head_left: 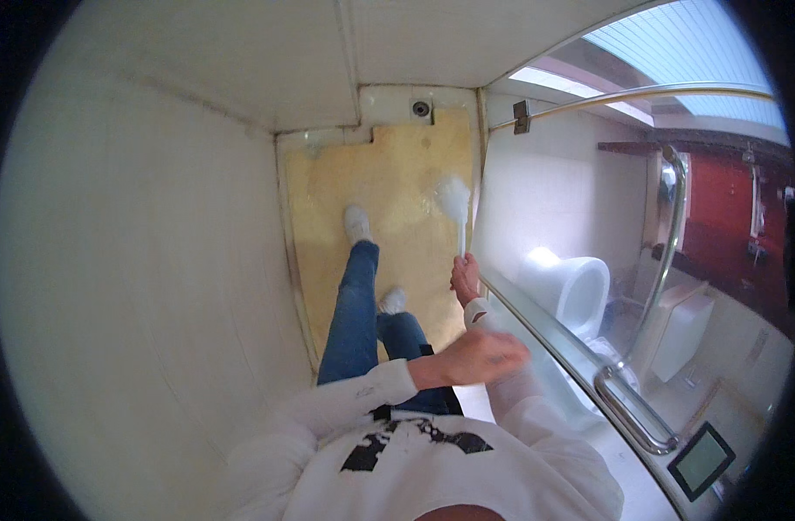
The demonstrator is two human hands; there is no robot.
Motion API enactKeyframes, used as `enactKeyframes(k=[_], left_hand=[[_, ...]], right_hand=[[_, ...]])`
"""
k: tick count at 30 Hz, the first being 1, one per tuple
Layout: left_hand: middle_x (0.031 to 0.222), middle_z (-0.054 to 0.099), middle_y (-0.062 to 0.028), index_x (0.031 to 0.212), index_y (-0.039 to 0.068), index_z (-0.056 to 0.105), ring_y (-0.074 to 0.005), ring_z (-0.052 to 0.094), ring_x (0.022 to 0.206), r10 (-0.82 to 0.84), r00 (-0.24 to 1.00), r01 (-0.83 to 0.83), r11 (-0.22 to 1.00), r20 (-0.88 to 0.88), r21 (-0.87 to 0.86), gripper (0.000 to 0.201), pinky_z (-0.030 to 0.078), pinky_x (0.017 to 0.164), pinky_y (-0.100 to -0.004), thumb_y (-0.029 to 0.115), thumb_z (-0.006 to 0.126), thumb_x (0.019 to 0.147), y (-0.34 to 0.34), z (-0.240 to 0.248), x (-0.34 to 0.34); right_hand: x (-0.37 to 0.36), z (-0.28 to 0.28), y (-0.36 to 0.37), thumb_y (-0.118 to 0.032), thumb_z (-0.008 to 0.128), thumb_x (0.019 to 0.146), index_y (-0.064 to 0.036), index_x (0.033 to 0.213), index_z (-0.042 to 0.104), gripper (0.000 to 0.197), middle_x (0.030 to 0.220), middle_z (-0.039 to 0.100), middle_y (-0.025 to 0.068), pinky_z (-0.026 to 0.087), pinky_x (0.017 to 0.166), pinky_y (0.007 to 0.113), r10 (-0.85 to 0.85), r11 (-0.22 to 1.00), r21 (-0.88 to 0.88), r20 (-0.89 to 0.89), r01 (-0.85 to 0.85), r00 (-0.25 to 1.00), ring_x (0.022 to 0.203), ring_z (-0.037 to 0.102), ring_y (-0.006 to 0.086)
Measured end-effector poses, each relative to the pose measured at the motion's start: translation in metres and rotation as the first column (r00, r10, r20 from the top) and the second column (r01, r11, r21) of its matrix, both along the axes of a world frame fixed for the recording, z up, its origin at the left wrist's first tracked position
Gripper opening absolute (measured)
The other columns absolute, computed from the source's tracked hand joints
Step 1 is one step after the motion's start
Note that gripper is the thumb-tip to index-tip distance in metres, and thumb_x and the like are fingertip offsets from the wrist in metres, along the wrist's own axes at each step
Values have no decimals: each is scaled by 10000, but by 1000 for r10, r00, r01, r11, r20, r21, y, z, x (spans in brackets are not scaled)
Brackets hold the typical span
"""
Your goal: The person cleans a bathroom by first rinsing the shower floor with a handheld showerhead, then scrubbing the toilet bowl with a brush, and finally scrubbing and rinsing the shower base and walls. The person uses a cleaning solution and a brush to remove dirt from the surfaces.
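My right hand (465,276) is closed round the white handle of a toilet brush (453,200). The brush points away from me, its bushy white head above the yellow floor (415,165). Across my body reaches my left hand (480,356), over the white sleeve (512,391) of my right forearm. Its fingers are smeared by motion, so I cannot tell whether they grip the cloth.
Pale walls (154,260) enclose me at the left and ahead. A glass panel with a metal handle (632,417) stands close on my right, a white toilet (580,291) beyond it. Far ahead lies a round floor drain (421,108).
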State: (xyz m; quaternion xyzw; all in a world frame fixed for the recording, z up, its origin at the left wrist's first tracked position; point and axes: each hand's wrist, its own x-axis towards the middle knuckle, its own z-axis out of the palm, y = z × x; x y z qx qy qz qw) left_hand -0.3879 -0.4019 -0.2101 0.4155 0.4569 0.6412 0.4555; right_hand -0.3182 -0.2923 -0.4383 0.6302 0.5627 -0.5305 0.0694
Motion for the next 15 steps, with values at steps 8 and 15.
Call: enactKeyframes(k=[8, 15], left_hand=[[952, 637, -156, 1060, 18, 588, -264, 644, 829, 406, 875, -471, 594, -263, -652, 221, 509, 728, -325, 144, 566, 879, -30, -226, -110], [937, 646, -133, 1131, 34, 553, -232, 636, 798, 384, 902, -369, 454, -196, -811, 265, 508, 708, -310, 126, 570, 884, 20, -317, -95]], right_hand=[[-96, -164, 97, -140, 456, 879, -11, 1130, 426, 284, 706, 589, 170, 501, 478, 411, 123, 978, 156, 82, -135, 989, 556, 609, 275], [-109, -283, 116, -126, 496, 827, -83, 1412, 242, 639, 808, 623, 267, 484, 670, 530, 515, 768, 157, 426, -621, 744, 743, 620, 422]])
